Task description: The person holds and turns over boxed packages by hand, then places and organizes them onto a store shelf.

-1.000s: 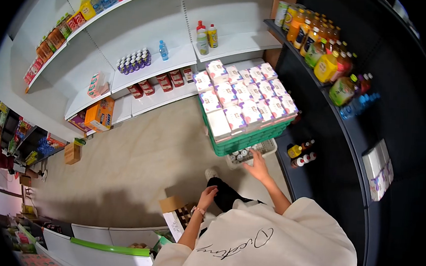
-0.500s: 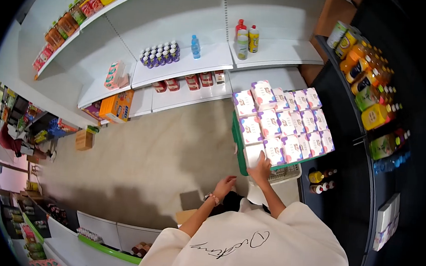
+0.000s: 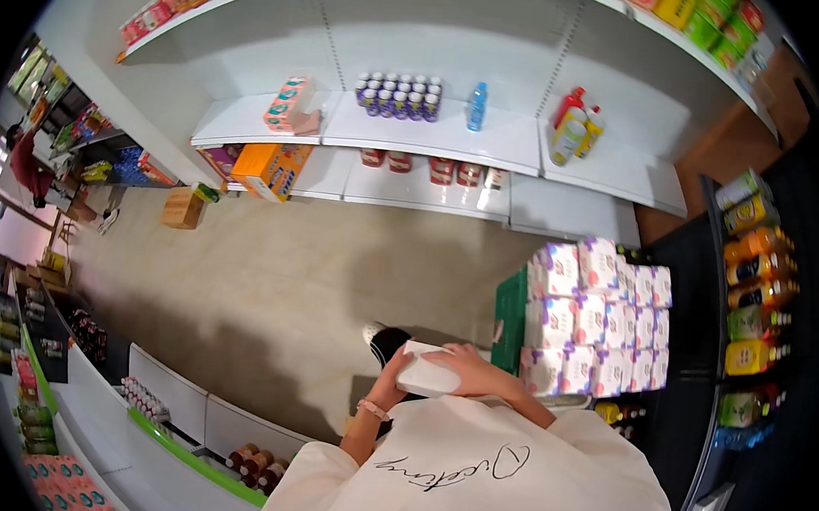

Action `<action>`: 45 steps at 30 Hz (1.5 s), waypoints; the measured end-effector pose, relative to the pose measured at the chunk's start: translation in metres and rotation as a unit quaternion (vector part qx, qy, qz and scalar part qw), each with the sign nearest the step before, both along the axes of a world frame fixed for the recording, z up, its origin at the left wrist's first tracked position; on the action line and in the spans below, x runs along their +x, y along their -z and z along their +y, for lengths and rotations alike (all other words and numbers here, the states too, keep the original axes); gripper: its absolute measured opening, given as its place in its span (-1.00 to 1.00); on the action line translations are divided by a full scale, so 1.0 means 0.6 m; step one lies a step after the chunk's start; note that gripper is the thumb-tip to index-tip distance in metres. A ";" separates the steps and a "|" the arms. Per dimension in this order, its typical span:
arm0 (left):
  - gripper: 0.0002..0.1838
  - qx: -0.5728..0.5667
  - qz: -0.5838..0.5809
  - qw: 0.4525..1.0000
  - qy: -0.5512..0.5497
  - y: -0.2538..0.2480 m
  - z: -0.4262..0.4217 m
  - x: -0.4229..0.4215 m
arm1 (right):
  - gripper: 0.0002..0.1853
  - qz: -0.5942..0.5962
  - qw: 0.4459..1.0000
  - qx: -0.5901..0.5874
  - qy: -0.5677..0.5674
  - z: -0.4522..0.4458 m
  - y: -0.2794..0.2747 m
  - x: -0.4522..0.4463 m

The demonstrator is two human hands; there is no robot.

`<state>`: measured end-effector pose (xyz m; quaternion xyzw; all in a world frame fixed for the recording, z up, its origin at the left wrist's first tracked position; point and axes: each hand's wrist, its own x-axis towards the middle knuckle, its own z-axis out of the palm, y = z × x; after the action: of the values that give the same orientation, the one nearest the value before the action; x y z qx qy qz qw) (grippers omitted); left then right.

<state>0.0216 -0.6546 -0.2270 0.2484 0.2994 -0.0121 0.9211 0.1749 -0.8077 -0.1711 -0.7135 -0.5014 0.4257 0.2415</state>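
Observation:
A white pack (image 3: 428, 375) is held close in front of my body, between both hands. My left hand (image 3: 388, 383) grips its left end, and a band shows on that wrist. Along its upper right side lies my right hand (image 3: 466, 366), with the fingers over the pack. To the right, many white packs with purple and pink print (image 3: 590, 322) are stacked on a green crate (image 3: 509, 321). The crate's left side shows beside the stack.
White shelves (image 3: 436, 142) ahead hold purple-capped bottles (image 3: 399, 96), a blue bottle (image 3: 477, 107) and an orange box (image 3: 270, 171). Drink bottles (image 3: 758, 270) line the dark right shelf. A low white shelf (image 3: 168, 382) stands lower left. A person (image 3: 28, 170) is at far left.
My right hand has lifted a white pack off the stack's near left corner and brought it to my left hand, which now holds it too. The view has turned right, toward the white shelves.

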 end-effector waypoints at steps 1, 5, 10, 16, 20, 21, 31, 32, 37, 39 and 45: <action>-0.40 0.026 -0.004 0.999 -0.023 -0.019 0.039 0.000 | -0.02 -0.013 0.999 0.025 -0.016 0.049 -0.019 0.013; -0.30 0.128 -0.036 0.982 -0.132 -0.083 0.225 0.007 | -0.10 -0.018 0.979 0.194 0.063 0.259 -0.106 0.036; -0.25 0.190 -0.074 0.930 -0.307 -0.231 0.394 -0.023 | -0.13 0.153 0.944 0.284 0.077 0.501 -0.145 0.038; -0.21 0.316 0.011 0.852 -0.416 -0.280 0.463 -0.079 | -0.21 0.340 0.902 0.265 0.002 0.661 -0.214 -0.031; -0.14 0.455 0.089 0.790 -0.401 -0.284 0.463 -0.122 | -0.22 0.397 0.896 0.200 -0.005 0.699 -0.205 -0.070; -0.15 0.468 0.099 0.777 -0.410 -0.280 0.467 -0.129 | -0.21 0.421 0.891 0.170 0.002 0.705 -0.197 -0.080; -0.14 0.393 0.104 0.728 -0.552 -0.218 0.632 -0.129 | -0.20 0.471 0.877 0.069 -0.065 0.935 -0.157 -0.095; -0.16 0.393 0.120 0.727 -0.551 -0.224 0.668 -0.127 | -0.20 0.486 0.868 0.075 -0.065 0.977 -0.146 -0.096; -0.22 0.382 0.170 0.705 -0.573 -0.328 0.870 -0.125 | -0.22 0.484 0.863 0.109 -0.092 1.181 -0.186 -0.107; -0.21 0.449 0.168 0.684 -0.550 -0.361 0.945 -0.130 | -0.22 0.511 0.848 0.119 -0.081 1.247 -0.243 -0.116; -0.21 0.589 0.193 0.624 -0.477 -0.399 1.110 -0.113 | -0.24 0.482 0.838 0.240 -0.086 1.405 -0.248 -0.092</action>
<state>-0.0464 0.0114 0.0124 0.5521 0.4898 0.5599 0.3766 0.1194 0.0351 -0.0225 -0.2920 -0.4678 0.6007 0.5788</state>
